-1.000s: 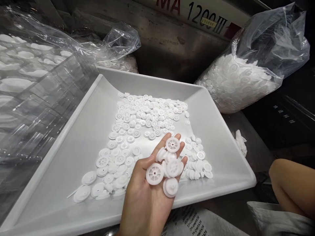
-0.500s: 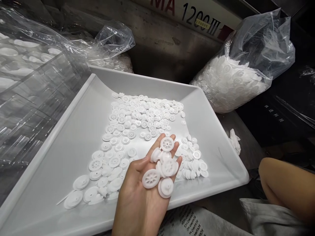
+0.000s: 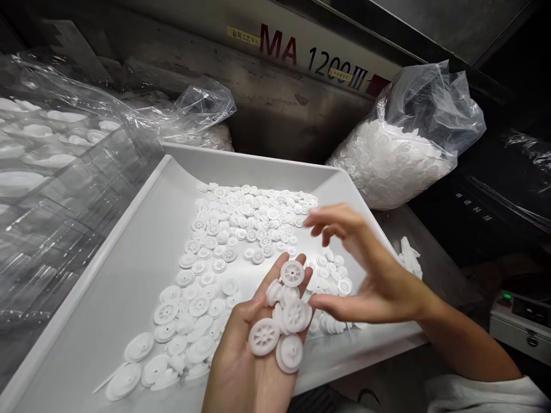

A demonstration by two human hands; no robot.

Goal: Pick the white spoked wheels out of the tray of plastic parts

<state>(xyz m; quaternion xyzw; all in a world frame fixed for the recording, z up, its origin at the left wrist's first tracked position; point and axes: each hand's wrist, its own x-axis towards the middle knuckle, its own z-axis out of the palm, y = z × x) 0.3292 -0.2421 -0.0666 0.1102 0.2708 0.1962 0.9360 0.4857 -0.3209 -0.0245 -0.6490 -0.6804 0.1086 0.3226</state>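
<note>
Palm up over the front of the grey tray (image 3: 133, 241), my left hand (image 3: 253, 350) cups several white plastic gear wheels (image 3: 296, 315). One spoked wheel (image 3: 293, 273) lies on its fingers. My right hand (image 3: 365, 269) hovers just right of it, thumb and fingers spread wide with nothing between them, and slightly blurred. Many white wheels (image 3: 245, 221) are spread on the tray floor behind and left of my left hand. A smaller group (image 3: 331, 269) lies to the right, partly hidden by my right hand.
A clear bag (image 3: 396, 160) full of white parts stands behind the tray's right corner. At the left are clear compartment boxes (image 3: 77, 189) under plastic film. A machine panel (image 3: 318, 51) runs along the back. A grey box with a green light (image 3: 523, 321) sits at the right.
My right hand has come in from the right, beside my left hand, with its fingers spread. My left hand still bears the wheels. The view has tilted up, showing more of the machine.
</note>
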